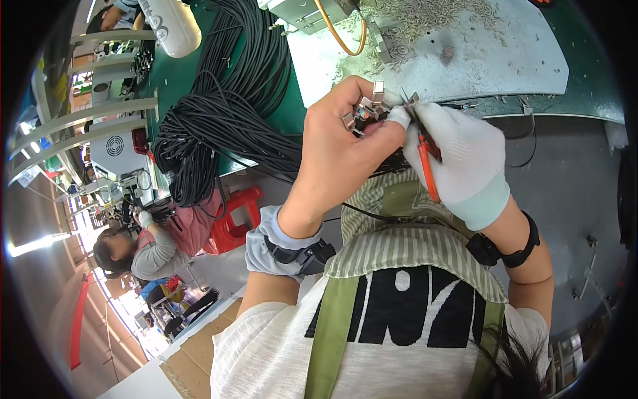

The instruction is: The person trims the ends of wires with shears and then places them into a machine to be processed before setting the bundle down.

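My left hand (342, 146), bare apart from a white covering on the thumb tip, is closed around several small silver metal connectors (378, 92). Coloured wire ends show among them, and black cable runs below. My right hand (465, 159) wears a white glove and grips small cutters (426, 166) with orange handles. The jaws of the cutters are close to my left thumb, at the connectors; whether they touch a wire is too small to tell. Both hands are held just in front of the table's near edge.
A large bundle of black cables (246, 130) covers the green table at left. A white board (525, 66) carries scattered small metal bits and a grey machine (306, 14) with a yellow-orange tube. At far left, a co-worker (156, 253) sits by a red stool (236, 223).
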`<state>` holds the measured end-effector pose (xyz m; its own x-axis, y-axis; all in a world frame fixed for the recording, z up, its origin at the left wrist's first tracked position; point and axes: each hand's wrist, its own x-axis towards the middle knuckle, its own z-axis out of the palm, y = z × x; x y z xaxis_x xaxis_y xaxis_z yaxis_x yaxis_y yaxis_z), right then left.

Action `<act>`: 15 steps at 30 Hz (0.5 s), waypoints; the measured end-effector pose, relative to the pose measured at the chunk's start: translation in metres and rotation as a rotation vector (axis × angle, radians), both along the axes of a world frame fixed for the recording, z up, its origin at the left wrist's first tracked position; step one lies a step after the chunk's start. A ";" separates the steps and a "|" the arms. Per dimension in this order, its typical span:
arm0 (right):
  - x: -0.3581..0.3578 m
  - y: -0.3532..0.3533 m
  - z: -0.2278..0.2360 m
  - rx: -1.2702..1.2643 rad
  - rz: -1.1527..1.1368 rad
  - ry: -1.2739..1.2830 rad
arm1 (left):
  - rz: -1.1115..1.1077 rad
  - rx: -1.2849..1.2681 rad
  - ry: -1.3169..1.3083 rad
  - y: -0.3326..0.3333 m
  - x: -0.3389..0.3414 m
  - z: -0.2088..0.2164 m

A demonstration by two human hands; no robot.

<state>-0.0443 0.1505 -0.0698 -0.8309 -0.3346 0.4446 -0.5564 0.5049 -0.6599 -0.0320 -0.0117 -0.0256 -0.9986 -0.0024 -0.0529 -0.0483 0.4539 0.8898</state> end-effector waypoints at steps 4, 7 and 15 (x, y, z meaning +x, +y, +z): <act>0.000 0.009 0.005 -0.263 0.310 -0.530 | -0.043 0.141 -0.106 -0.013 -0.009 -0.003; -0.002 0.022 0.014 -0.413 0.170 -0.745 | 0.066 0.132 -0.146 -0.034 -0.020 0.003; -0.087 0.013 0.019 -0.375 0.272 -0.787 | -0.121 0.628 -0.423 -0.064 -0.080 -0.007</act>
<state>-0.1315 0.1639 -0.0507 -0.8540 -0.5109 -0.0981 0.0554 0.0983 -0.9936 -0.1117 -0.0759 -0.0330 -0.8844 0.2628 -0.3858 -0.4241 -0.1073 0.8992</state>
